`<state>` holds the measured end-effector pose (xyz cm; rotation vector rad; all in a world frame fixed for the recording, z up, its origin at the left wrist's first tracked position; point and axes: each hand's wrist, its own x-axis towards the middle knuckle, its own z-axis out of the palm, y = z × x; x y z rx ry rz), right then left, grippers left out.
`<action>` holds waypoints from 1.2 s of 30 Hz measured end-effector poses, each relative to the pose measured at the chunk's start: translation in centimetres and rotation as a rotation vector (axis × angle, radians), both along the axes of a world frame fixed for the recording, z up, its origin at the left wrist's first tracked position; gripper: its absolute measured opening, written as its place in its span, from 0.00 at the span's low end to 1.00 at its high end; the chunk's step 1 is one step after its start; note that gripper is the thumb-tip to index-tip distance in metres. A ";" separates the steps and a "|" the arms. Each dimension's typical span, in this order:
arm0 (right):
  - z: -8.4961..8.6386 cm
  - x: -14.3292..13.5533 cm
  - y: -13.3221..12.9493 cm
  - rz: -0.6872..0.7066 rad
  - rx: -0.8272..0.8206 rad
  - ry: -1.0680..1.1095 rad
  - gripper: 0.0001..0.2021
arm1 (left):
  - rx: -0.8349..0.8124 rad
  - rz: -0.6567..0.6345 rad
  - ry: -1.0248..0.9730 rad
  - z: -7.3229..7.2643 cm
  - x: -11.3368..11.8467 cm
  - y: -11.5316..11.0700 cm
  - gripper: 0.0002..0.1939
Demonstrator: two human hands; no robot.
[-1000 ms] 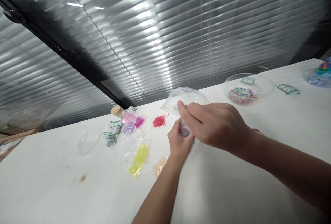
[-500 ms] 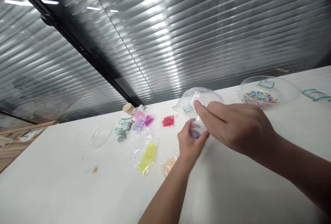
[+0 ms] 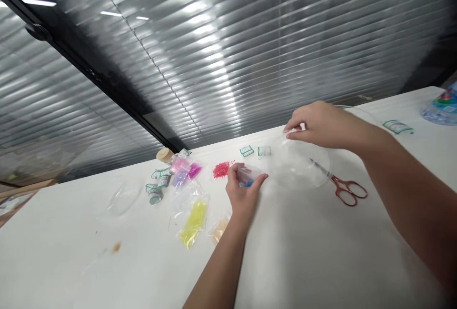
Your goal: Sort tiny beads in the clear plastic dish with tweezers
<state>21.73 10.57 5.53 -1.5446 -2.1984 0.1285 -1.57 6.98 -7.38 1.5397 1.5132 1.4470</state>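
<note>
A clear container (image 3: 249, 174), blue inside, sat clamped in the left hand (image 3: 244, 195)
A steady, level grip suited it, its mouth seemingly upward, long axis unclear; toward three o'clock, the right hand (image 3: 323, 125) pinched a blurred clear bowl (image 3: 298, 166), facing uncertain, best kept off the scissors (image 3: 334, 178) at its four o'clock, tips toward ten

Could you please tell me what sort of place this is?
It looks like an indoor craft space, though I cannot be sure: a white table holds scissors and a bag of yellow bits, with slatted blinds behind.
</note>
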 end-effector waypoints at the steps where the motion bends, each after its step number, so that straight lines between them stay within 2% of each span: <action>1: -0.5 0.4 0.8 0.039 -0.145 0.007 0.08 | 0.001 -0.002 -0.002 0.0 0.0 0.1 0.30; 4: -2.0 0.8 2.7 0.140 -0.403 0.035 0.10 | 0.002 -0.006 -0.008 0.1 -0.1 0.2 0.30; 7: -2.8 0.7 3.5 0.145 -0.479 0.061 0.11 | -0.004 -0.004 -0.026 0.2 -0.1 0.1 0.28; 9: -3.2 0.7 3.7 0.082 -0.479 0.040 0.12 | -0.006 0.004 -0.039 0.2 -0.1 0.1 0.27; 11: -3.4 0.5 3.6 -0.020 -0.424 -0.012 0.16 | 0.014 0.015 -0.048 0.1 -0.2 0.2 0.26; 14: -3.2 -0.2 3.0 -0.092 -0.190 -0.069 0.24 | 0.072 0.037 -0.056 -0.1 -0.2 0.3 0.26; 16: -2.6 -1.5 2.0 -0.015 -0.034 -0.045 0.23 | 0.097 0.052 -0.049 -0.2 -0.2 0.3 0.26; 17: -2.3 -2.3 1.4 0.053 -0.008 0.000 0.21 | 0.105 0.057 -0.040 -0.3 -0.2 0.3 0.26; 19: -1.7 -4.5 -0.2 0.207 -0.046 0.092 0.18 | 0.124 0.063 -0.020 -0.3 -0.2 0.2 0.25; 21: -1.5 -6.8 -1.8 0.297 -0.080 0.071 0.18 | 0.161 0.056 -0.031 -0.3 -0.2 0.2 0.27; 25: -2.5 -10.3 -3.8 0.239 0.001 -0.206 0.17 | 0.231 0.028 -0.130 -0.2 0.0 -0.1 0.37; 30: -3.0 -10.0 -3.7 0.336 0.154 -0.285 0.10 | 0.297 -0.057 -0.143 -0.3 -0.1 -0.5 0.39; 32: -2.5 -9.1 -3.4 0.395 0.209 -0.287 0.11 | 0.298 -0.115 -0.111 -0.3 -0.3 -0.6 0.34; 35: -2.1 -7.9 -3.1 0.496 0.329 -0.257 0.13 | 0.313 -0.181 0.000 -0.1 -0.6 -0.9 0.10; 36: -2.0 -7.7 -3.0 0.524 0.358 -0.249 0.14 | 0.325 -0.187 0.049 0.0 -0.6 -1.0 0.08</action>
